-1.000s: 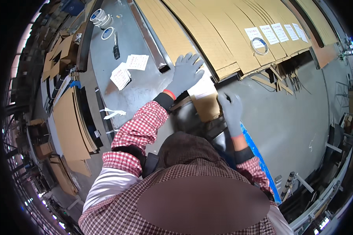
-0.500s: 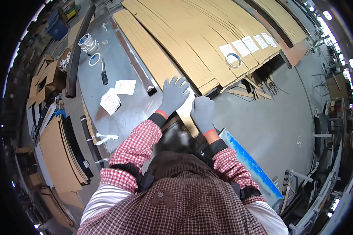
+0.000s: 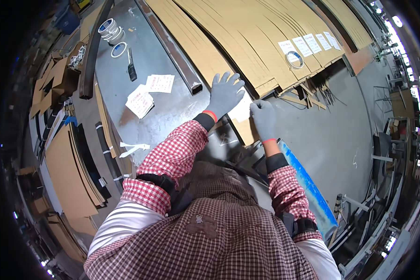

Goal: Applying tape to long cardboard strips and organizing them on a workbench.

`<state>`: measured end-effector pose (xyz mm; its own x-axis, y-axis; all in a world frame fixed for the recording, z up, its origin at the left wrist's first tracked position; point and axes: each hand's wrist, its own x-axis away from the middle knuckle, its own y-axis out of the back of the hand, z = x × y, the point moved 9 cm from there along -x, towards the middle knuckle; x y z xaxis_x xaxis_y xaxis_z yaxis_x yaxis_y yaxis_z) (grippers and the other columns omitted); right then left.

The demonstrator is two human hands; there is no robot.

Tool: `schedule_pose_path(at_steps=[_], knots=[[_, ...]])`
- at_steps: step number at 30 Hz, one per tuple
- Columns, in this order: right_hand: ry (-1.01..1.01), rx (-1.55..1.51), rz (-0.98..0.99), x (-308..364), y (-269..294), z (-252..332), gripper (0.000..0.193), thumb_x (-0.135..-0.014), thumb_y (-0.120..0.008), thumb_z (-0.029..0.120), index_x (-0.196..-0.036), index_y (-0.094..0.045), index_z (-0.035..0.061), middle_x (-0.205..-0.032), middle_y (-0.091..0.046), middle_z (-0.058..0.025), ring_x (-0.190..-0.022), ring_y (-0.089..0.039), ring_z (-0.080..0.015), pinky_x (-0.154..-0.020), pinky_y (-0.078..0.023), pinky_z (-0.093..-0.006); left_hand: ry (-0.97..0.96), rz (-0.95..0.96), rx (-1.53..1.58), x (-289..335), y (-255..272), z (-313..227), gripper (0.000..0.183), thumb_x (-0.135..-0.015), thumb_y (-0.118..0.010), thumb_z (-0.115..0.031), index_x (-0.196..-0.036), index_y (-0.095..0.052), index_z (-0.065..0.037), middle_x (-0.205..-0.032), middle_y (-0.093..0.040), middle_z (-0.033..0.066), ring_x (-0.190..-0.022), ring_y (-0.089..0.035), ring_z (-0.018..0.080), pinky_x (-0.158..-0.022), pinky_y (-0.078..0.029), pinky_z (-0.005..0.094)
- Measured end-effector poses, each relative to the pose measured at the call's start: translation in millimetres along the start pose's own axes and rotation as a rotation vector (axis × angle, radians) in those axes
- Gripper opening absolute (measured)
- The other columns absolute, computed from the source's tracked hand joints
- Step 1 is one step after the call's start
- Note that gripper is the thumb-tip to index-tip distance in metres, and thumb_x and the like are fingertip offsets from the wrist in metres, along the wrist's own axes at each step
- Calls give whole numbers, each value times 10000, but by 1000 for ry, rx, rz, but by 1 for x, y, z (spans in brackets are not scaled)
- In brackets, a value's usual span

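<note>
My left hand [image 3: 225, 95], in a grey glove, lies with fingers spread over a white paper label [image 3: 241, 111] near the close end of a long brown cardboard strip [image 3: 248, 133]. Its fingers partly cover the label. At the label's right edge is my right hand [image 3: 264, 119], also gloved in grey, its fingers curled closed. Whatever they may pinch is hidden. On the large cardboard sheets [image 3: 247, 51] to the right, more white labels [image 3: 308, 44] lie in a row with a roll of tape [image 3: 294, 59] on them.
The metal table [image 3: 172, 109] holds stacked tape rolls [image 3: 110, 31], a single roll [image 3: 118, 49], a black-handled knife [image 3: 132, 70] and label piles [image 3: 140, 101]. A rusty square tube [image 3: 175, 51] lies left of the strip. A blue-edged panel [image 3: 308, 182] stands at my right.
The view has shifted, so table and cardboard appear higher and further right. My left hand stays spread on the label; my right stays closed, slightly further right from it, showing more white paper.
</note>
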<state>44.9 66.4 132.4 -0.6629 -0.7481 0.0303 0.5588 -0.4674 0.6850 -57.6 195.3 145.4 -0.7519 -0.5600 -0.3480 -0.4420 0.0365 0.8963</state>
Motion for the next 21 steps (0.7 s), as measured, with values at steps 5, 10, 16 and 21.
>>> schedule_pose_path(at_steps=[5,10,16,21], knots=[[270,665,-78,-1,-5,52,99,-758,-612,107,-750,-694,52,-778,-657,-174,-778,-656,-341,-705,-513,-448,20,-19,14,2,-7,5,367,-882,-577,-367,-1203,-647,-202,-1381,-552,42,-1308,-460,307,-1086,-278,581],[543,626,-91,29,-27,63,112,-748,-609,118,-733,-691,43,-741,-645,-157,-764,-645,-323,-617,-456,-414,4,-18,20,0,-5,-4,377,-862,-589,-360,-1190,-642,-182,-1352,-553,39,-1274,-464,300,-1050,-301,568],[529,418,438,153,-100,64,152,-737,-633,172,-651,-647,47,-679,-642,-152,-619,-647,-359,-551,-495,-456,27,-30,27,2,-9,7,357,-889,-580,-369,-1190,-638,-185,-1369,-553,47,-1317,-445,296,-1084,-287,577],[267,1060,731,165,-171,-105,189,-831,-576,210,-858,-756,160,-910,-716,-63,-856,-694,-288,-651,-494,-435,2,-37,32,-3,1,1,351,-884,-582,-364,-1180,-643,-185,-1356,-558,47,-1298,-455,305,-1072,-292,573]])
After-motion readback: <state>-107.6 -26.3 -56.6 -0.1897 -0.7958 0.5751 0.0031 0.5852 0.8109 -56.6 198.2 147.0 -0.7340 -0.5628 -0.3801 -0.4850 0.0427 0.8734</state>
